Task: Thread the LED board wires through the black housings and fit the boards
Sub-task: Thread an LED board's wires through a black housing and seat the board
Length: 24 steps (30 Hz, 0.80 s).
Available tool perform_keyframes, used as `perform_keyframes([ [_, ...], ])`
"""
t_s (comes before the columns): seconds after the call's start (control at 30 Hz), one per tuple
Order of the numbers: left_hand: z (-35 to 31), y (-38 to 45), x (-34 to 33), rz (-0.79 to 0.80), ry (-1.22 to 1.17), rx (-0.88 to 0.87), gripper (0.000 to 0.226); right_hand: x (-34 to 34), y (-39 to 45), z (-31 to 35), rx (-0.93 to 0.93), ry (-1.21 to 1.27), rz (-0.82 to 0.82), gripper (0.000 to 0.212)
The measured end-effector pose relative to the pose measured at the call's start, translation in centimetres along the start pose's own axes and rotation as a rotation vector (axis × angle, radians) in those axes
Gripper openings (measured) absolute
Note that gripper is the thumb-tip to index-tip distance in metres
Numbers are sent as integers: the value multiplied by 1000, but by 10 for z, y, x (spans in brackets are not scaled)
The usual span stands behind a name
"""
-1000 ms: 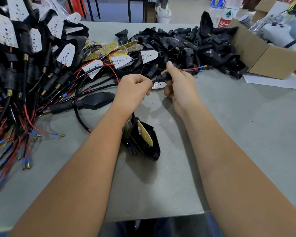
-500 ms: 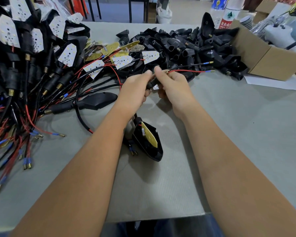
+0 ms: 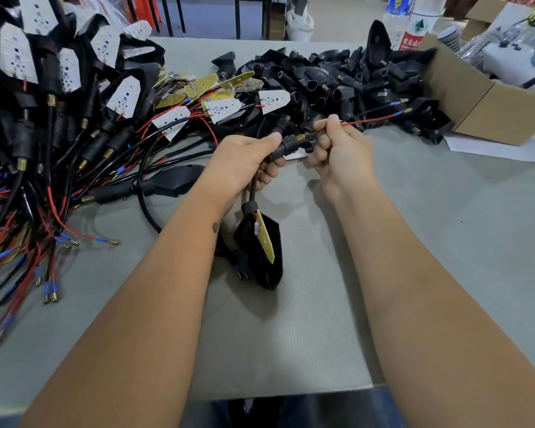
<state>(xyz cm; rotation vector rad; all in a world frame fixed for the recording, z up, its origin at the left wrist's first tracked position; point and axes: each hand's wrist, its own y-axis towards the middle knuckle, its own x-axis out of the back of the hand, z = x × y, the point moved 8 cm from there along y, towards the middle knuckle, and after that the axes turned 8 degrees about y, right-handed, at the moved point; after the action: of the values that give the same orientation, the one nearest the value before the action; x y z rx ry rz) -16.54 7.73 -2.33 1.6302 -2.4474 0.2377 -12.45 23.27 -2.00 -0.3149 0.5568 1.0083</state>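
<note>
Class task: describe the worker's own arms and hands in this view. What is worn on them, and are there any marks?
Both forearms are bare, with no sleeves in view. The left hand and right hand wear no gloves, rings or watch. A small dark mark sits on the left forearm near the wrist.

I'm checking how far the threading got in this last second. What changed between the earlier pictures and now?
The right hand drew the red wire and black wire further out of the stem's threaded end, so more wire now trails right. The left hand kept its grip on the black stem. The housing with its yellow board still hangs below, and the piles did not move.
</note>
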Motion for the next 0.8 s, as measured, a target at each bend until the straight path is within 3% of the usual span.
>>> perform_keyframes([
  [0.33, 0, 1, 3, 73, -17, 18, 41, 9, 5, 6, 71, 251, -123, 29],
  [0.57, 4, 1, 4, 127, 30, 42, 43, 17, 7, 11, 135, 292, -177, 27],
  [0.7, 5, 1, 5, 94, 12, 51, 50, 11, 6, 5, 30, 315, -146, 8],
  [0.8, 4, 0, 8, 11, 58, 52, 44, -1, -2, -8, -131, 319, -96, 13],
])
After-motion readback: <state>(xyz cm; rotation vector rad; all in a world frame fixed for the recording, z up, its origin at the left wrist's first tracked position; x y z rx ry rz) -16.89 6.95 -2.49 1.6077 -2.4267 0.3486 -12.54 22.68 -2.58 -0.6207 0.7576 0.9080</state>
